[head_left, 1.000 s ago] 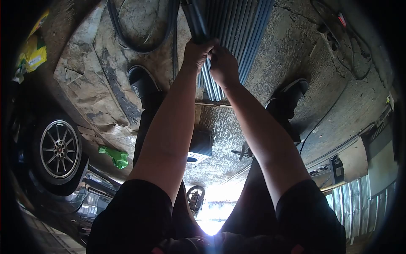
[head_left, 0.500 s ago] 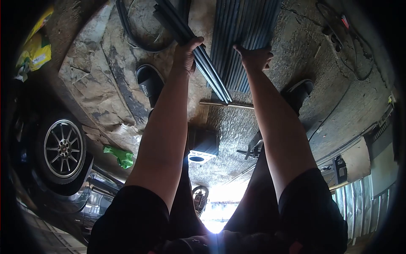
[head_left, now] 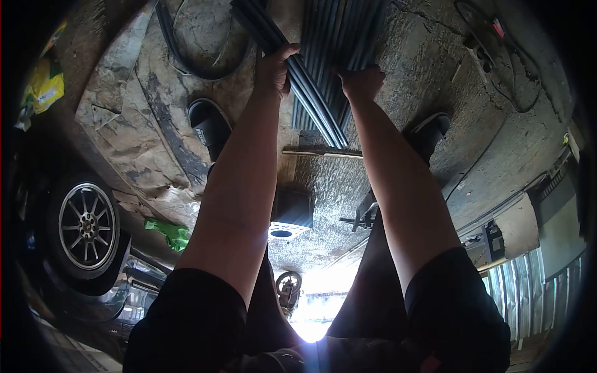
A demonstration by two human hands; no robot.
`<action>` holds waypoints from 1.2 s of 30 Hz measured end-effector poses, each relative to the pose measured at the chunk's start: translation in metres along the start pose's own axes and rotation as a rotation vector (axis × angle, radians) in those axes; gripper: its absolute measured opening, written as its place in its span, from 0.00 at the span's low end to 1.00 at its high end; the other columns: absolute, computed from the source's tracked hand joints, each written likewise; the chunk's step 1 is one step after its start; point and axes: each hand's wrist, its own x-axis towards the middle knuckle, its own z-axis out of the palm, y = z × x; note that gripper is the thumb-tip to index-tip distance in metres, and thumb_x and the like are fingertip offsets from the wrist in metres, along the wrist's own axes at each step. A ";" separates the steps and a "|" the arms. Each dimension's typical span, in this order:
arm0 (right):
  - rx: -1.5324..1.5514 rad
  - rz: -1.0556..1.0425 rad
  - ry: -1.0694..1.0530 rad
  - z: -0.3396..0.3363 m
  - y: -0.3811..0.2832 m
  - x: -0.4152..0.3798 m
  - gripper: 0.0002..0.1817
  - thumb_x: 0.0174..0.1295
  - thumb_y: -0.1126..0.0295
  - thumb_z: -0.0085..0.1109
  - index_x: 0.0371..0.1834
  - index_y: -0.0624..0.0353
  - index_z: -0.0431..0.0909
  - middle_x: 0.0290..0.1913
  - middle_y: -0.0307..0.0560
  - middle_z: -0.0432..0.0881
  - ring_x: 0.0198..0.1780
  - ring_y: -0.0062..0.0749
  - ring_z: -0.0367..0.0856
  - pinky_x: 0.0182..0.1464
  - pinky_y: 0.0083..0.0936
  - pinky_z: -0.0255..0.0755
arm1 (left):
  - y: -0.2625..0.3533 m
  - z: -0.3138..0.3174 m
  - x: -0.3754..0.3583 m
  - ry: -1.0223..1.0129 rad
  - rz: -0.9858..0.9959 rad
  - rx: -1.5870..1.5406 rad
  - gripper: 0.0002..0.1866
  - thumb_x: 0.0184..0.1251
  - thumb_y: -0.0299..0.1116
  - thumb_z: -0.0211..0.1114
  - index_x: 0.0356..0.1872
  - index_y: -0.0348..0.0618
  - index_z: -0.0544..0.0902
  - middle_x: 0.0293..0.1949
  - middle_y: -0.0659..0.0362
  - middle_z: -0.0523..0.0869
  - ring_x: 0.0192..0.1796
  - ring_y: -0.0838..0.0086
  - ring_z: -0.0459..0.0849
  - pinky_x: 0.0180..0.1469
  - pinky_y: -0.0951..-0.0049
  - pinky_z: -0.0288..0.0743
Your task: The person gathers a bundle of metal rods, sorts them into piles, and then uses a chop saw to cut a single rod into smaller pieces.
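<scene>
My left hand (head_left: pixel 272 73) is closed around a bundle of long dark metal rods (head_left: pixel 318 110), its thumb lying across the top. The bundle slants over a wider pile of similar rods (head_left: pixel 320 34), and its lower ends reach past the near ends of the pile. My right hand (head_left: pixel 362 82) is at the right side of that pile, thumb on the rods and fingers curled at the outer edge. The undersides of those fingers are hidden. The far ends of the rods run out of view at the top.
A thin strip (head_left: pixel 323 153) lies crosswise near the rod ends. A black box-shaped part (head_left: pixel 292 211) and a dark metal bracket (head_left: pixel 360 214) are closer in. A curved black hose (head_left: pixel 211 76) lies left, a cable (head_left: pixel 519 102) right. A car wheel (head_left: pixel 89 227) stands at left.
The view has shifted slightly. The lower ends of the left-hand bundle have swung right toward my right hand. The right hand's thumb has drawn in, and the pile looks narrower.
</scene>
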 end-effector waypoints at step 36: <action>0.064 -0.236 -0.119 -0.034 0.046 0.041 0.21 0.56 0.61 0.60 0.49 0.61 0.70 0.44 0.58 0.81 0.45 0.45 0.82 0.49 0.35 0.74 | -0.008 -0.003 0.034 0.075 0.060 0.577 0.40 0.48 0.45 0.71 0.61 0.30 0.69 0.64 0.42 0.70 0.67 0.54 0.66 0.68 0.56 0.54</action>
